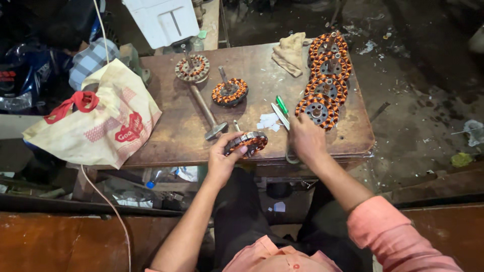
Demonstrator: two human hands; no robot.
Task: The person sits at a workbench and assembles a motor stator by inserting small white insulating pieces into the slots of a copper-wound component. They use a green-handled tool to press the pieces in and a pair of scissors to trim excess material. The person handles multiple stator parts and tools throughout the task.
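The left hand (222,156) grips a round copper-wound stator (246,143) at the near edge of the brown surface (176,126), fingers curled over its left rim and the disc tilted toward the camera, its lower side hanging just past the edge. The right hand (306,138) rests at about three o'clock from that stator, fingers bent and closed against the nearest coil of a row of four stators (325,75); that nearest one (317,111) touches the fingertips, and the row runs away toward one o'clock, each disc overlapping the next. Whether the right hand actually clasps anything cannot be told. Just beside this hand, at its eleven o'clock, lies a green-handled tool (282,107) with a pale blade-like piece next to it, and a few white paper scraps (268,122) lie between the two hands. A hammer (205,112) lies at twelve o'clock from the left hand, its head near the held stator and its handle pointing away. Farther off stand two more stators with shafts upright, one dark-orange (230,91) and one paler (192,68). A crumpled cloth (290,50) sits at the far edge, near the row's end. A cream bag with red handles (98,121) covers the surface's left end, at nine o'clock from the hands.
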